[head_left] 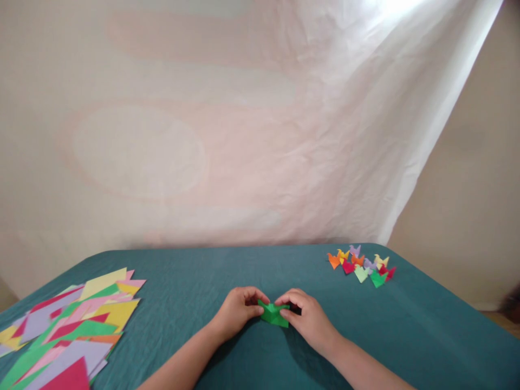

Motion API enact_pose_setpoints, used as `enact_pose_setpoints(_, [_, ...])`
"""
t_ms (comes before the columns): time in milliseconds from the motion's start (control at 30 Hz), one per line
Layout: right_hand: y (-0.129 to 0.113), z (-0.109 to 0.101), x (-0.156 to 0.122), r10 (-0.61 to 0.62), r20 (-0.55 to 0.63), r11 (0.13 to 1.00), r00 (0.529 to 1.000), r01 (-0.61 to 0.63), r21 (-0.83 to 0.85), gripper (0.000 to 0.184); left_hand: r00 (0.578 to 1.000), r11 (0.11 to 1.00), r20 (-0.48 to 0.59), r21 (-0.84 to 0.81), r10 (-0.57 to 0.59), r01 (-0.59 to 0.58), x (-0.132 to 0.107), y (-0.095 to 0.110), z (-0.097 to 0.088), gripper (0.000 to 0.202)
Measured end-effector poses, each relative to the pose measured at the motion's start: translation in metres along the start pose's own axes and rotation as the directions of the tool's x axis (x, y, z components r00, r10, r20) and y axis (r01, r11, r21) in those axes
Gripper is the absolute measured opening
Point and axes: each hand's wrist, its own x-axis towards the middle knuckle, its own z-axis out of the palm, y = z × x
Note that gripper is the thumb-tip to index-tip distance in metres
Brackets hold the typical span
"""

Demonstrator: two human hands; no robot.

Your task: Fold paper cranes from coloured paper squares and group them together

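Note:
Between my two hands is a small piece of folded green paper, creased and partly opened along its top edge. My left hand pinches its left upper corner between thumb and index finger. On the opposite side, my right hand grips the right upper part, thumb in front and fingers behind. The paper's lower edge hangs just over or rests on the tablecloth; which one I cannot tell. The backs of its folds are hidden.
A spread pile of coloured paper sheets covers the table's left side. Several small folded paper birds stand at the far right. Dark green cloth covers the table, and a pale sheet hangs behind it.

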Motion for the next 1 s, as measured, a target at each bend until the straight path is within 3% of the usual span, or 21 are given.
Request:
enact_pose_setpoints(300, [-0.003, 0.005, -0.004, -0.071, 0.012, 0.997, 0.997, 0.071, -0.009, 0.034, 1.000, 0.995, -0.022, -0.098, 0.019, -0.022, 0.003, -0.012, 0.005, 0.017])
enact_pose_setpoints(633, [-0.006, 0.004, -0.006, -0.146, 0.002, 0.983, 0.989, 0.145, -0.113, 0.031, 0.998, 0.975, -0.023, -0.216, 0.054, -0.058, 0.002, -0.006, 0.006, 0.016])
enact_pose_setpoints(833, [-0.012, 0.005, -0.007, -0.243, 0.010, 0.946, 0.970, 0.240, -0.216, 0.019, 0.998, 0.940, -0.055, -0.337, 0.034, -0.051, 0.003, -0.004, 0.007, 0.024])
enact_pose_setpoints(1000, [-0.022, 0.004, -0.008, -0.303, 0.090, 0.889, 0.949, 0.315, -0.332, 0.011, 0.996, 0.928, -0.089, -0.368, 0.025, -0.056, 0.001, -0.003, 0.012, 0.025])
